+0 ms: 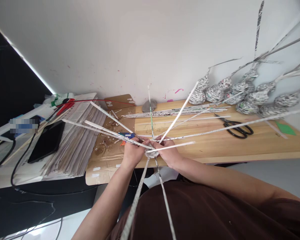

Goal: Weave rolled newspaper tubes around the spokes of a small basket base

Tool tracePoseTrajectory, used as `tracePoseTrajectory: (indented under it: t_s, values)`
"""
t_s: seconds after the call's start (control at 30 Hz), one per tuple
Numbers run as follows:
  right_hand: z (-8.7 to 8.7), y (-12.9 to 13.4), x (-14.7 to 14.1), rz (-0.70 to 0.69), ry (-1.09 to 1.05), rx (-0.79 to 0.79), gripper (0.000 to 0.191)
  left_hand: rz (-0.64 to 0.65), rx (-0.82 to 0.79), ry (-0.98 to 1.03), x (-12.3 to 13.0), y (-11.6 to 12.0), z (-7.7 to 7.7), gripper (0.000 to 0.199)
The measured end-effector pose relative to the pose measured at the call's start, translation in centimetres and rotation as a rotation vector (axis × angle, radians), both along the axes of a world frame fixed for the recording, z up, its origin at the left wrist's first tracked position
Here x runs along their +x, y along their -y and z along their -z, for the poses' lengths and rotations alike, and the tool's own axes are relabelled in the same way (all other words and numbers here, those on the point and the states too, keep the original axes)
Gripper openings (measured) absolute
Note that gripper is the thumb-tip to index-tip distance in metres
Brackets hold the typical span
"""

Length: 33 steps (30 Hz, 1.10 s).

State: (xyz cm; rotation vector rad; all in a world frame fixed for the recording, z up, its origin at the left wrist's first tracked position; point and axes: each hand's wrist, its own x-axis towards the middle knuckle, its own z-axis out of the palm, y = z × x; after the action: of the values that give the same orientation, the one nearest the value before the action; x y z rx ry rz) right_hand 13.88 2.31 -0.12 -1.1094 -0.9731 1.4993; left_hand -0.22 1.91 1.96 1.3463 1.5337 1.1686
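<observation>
Between my two hands is a small woven paper base (152, 153), made of rolled newspaper. Long paper tubes fan out from it on all sides, two of them running down toward my body. My left hand (135, 151) grips the base from its left side, fingers curled at the rim. From the right, my right hand (168, 150) is closed at the base's edge where several tubes meet; its fingertips are partly hidden by them. A blue utility knife (127, 135) lies just beyond my left hand.
Several gourd-shaped woven paper pieces (240, 91) stand at the back right. Black scissors (237, 129), a bundle of paper tubes (172, 111) and a grey stone (149, 106) lie on the wooden table (202, 150). Stacked paper (75, 150) and a black phone (47, 141) are at left.
</observation>
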Motion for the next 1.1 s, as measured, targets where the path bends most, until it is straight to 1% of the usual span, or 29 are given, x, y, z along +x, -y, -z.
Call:
tracePoseTrajectory:
  t_s: [0.1,0.17,0.23,0.3,0.37,0.43,0.5,0.53,0.57,0.63,0.67,0.73,0.83,0.9,0.97,1.1]
  values:
    - [0.5,0.1,-0.1,0.037,0.070,0.036,0.029,-0.071,0.077,-0.184,0.6,0.2,-0.2,0.010]
    - [0.8,0.1,-0.1,0.055,0.092,0.069,0.029,-0.079,0.139,-0.303,0.9,0.2,-0.1,0.006]
    - [0.9,0.1,0.0,0.077,0.067,0.064,0.030,-0.071,0.158,-0.356,1.0,0.0,0.2,0.006]
    - [0.6,0.0,0.0,0.086,0.008,0.030,0.032,-0.049,0.119,-0.273,0.9,-0.3,0.4,0.010]
    - [0.2,-0.2,0.2,0.070,-0.058,0.005,0.032,-0.013,0.051,-0.071,0.8,-0.4,0.2,0.021]
    - [-0.4,-0.5,0.5,0.042,-0.101,-0.004,0.032,0.041,-0.018,0.146,0.4,-0.3,-0.5,0.040]
    - [-0.8,-0.9,0.8,0.020,-0.106,-0.027,0.030,0.123,-0.077,0.277,-0.2,0.1,-1.5,0.063]
    - [-1.0,-1.1,1.0,0.012,-0.098,-0.042,0.029,0.185,-0.110,0.322,-0.5,0.4,-1.9,0.068]
    - [-1.1,-1.3,1.1,0.000,-0.091,-0.056,0.028,0.230,-0.134,0.351,-0.9,0.6,-2.3,0.070]
    - [-1.2,-1.7,1.4,-0.035,-0.093,-0.072,0.025,0.278,-0.178,0.390,-1.7,1.0,-2.6,0.069]
    - [-1.1,-1.8,1.4,-0.057,-0.100,-0.069,0.024,0.277,-0.191,0.413,-2.1,1.0,-2.6,0.067]
    - [-1.1,-2.1,1.5,-0.106,-0.106,-0.051,0.022,0.221,-0.214,0.443,-2.5,1.0,-2.2,0.065]
    - [-1.0,-2.2,1.5,-0.143,-0.082,-0.035,0.019,0.132,-0.245,0.438,-2.7,0.7,-1.6,0.060]
    - [-1.2,-2.2,1.5,-0.160,-0.052,-0.028,0.019,0.125,-0.254,0.407,-2.6,0.5,-1.4,0.055]
    - [-1.4,-2.1,1.6,-0.176,0.001,-0.004,0.019,0.151,-0.236,0.366,-2.4,0.3,-1.4,0.048]
    - [-1.8,-2.2,1.7,-0.201,0.080,0.047,0.017,0.212,-0.123,0.290,-1.7,0.1,-1.7,0.032]
